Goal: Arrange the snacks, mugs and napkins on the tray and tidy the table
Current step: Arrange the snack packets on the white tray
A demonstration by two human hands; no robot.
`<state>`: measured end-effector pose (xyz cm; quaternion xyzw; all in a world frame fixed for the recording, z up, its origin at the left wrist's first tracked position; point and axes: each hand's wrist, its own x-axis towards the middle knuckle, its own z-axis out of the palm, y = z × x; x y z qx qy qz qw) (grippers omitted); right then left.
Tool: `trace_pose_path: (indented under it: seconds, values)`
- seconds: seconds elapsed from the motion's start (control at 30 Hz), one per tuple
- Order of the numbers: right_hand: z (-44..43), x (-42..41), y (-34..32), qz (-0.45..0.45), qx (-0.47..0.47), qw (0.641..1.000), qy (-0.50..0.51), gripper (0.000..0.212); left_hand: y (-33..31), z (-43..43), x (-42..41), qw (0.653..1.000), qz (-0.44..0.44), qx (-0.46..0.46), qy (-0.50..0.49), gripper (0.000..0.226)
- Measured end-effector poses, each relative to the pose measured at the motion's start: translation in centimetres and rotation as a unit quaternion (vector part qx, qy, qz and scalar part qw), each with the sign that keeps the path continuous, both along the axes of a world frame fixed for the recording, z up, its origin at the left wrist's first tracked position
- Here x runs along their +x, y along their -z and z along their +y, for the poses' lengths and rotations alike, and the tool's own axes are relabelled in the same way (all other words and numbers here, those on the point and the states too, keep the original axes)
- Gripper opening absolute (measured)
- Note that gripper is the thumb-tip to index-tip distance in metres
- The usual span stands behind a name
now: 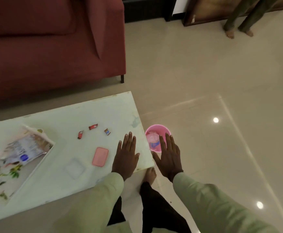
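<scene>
White table (56, 118), maroon sofa (53, 39) behind, tiled floor (204, 81); hands flat, empty.

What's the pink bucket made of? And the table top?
The bucket looks like plastic: one even pink colour, a thin smooth rim, slightly glossy. The table top seems to be pale stone or a stone-look laminate, smooth with faint cloudy marks; this view can't settle which.

Three small crumpled wrappers (93, 131) mid-table, a snack packet (28, 150) flat on the floral tray (7, 179) at left.
</scene>
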<state>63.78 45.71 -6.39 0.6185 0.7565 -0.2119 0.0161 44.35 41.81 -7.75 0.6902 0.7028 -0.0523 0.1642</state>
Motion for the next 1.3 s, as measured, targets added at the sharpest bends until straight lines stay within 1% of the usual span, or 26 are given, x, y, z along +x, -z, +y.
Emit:
trace_pose_path:
  seconds: [0.17, 0.27, 0.33, 0.53, 0.63, 0.73, 0.87, 1.07, 1.2, 1.3]
  values:
    - [-4.5, -4.8, -4.2, 0.014, 0.03, 0.999, 0.032, 0.079, -3.7, -4.2, -4.4, 1.0, 0.006, 0.002, -0.023, 0.073]
    - [-7.3, -7.8, -4.9, 0.02, 0.047, 0.997, 0.054, 0.079, -4.4, -6.9, -6.8, 1.0, -0.001, 0.01, -0.025, 0.073]
    - [-8.6, -9.0, -4.9, 0.019, 0.053, 0.997, 0.048, 0.079, -4.6, -8.3, -8.4, 0.999, -0.006, 0.001, -0.032, 0.073]
    - [-9.0, -10.8, -5.0, 0.011, 0.053, 0.998, -0.009, 0.081, -5.2, -11.1, -12.9, 0.998, 0.017, -0.001, -0.065, 0.071]
    - [-8.3, -12.5, -5.4, 0.024, 0.051, 0.997, -0.051, 0.081, -6.0, -11.7, -14.1, 0.994, -0.002, -0.004, -0.11, 0.071]
    - [-7.9, -15.5, -5.8, 0.046, 0.049, 0.993, -0.094, 0.082, -6.6, -12.7, -15.2, 0.985, -0.008, 0.002, -0.173, 0.071]
    - [-8.4, -20.2, -6.1, 0.06, 0.041, 0.986, -0.153, 0.082, -7.0, -14.8, -17.6, 0.977, -0.001, 0.008, -0.215, 0.071]
    - [-11.1, -27.5, -6.0, 0.062, 0.049, 0.966, -0.248, 0.081, -6.8, -19.9, -23.8, 0.958, -0.01, 0.019, -0.286, 0.072]
    - [-14.8, -33.8, -5.5, 0.057, 0.047, 0.958, -0.275, 0.081, -6.6, -23.9, -29.2, 0.957, -0.013, 0.01, -0.291, 0.072]
    - [-18.2, -39.2, -5.5, 0.069, 0.032, 0.965, -0.251, 0.082, -6.8, -27.0, -34.2, 0.964, -0.018, 0.007, -0.266, 0.073]
